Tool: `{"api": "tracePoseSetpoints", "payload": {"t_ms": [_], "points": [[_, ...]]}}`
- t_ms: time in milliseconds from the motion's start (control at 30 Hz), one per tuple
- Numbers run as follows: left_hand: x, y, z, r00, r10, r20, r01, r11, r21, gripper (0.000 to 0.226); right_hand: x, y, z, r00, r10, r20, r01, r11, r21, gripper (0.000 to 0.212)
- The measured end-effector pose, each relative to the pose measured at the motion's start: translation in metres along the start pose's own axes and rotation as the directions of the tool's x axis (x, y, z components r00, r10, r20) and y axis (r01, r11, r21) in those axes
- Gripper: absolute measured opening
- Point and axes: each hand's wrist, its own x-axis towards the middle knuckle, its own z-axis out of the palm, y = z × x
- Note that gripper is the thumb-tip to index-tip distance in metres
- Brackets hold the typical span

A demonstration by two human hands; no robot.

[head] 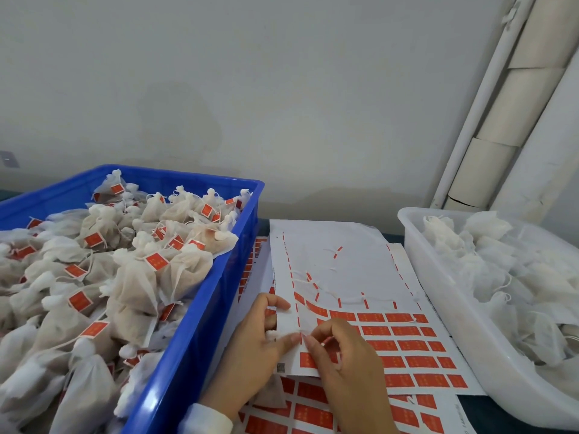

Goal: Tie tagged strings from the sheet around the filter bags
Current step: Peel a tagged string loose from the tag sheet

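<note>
Red-tagged sheet [369, 308] edge — both hands [257, 343] [341, 355] pinching there.

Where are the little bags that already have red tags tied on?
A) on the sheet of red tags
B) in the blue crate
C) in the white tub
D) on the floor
B: the blue crate on the left is piled with filter bags wearing red tags, while the bags in the white tub on the right show none.

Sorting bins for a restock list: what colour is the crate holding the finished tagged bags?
Blue crate, clearest in the head view.
</note>
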Motion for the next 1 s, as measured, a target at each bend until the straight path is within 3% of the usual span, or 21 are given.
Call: {"api": "tracePoseSetpoints", "payload": {"t_ms": [200, 433, 667, 1000], "points": [[0.000, 0.000, 0.000, 1.000, 0.013, 0.013, -0.013, 1.000, -0.007, 0.035, -0.001, -0.001, 0.003, 0.997, -0.073, -0.032, 0.070, 0.995, -0.076, 0.018], [0.001, 0.000, 0.001, 0.999, -0.033, -0.018, 0.033, 0.999, 0.023, 0.033, 0.003, 0.004, 0.000, 0.983, 0.183, -0.021, -0.178, 0.971, 0.159, 0.014], [0.004, -0.003, -0.001, 0.994, -0.103, -0.030, 0.105, 0.993, 0.048, 0.032, 0.004, 0.011, -0.002, 0.926, 0.377, 0.022, -0.352, 0.840, 0.412, 0.016], [0.004, -0.005, -0.006, 0.976, -0.214, -0.043, 0.217, 0.970, 0.105, 0.038, 0.007, 0.018, -0.008, 0.875, 0.484, -0.006, -0.400, 0.731, 0.552, 0.019]]}}
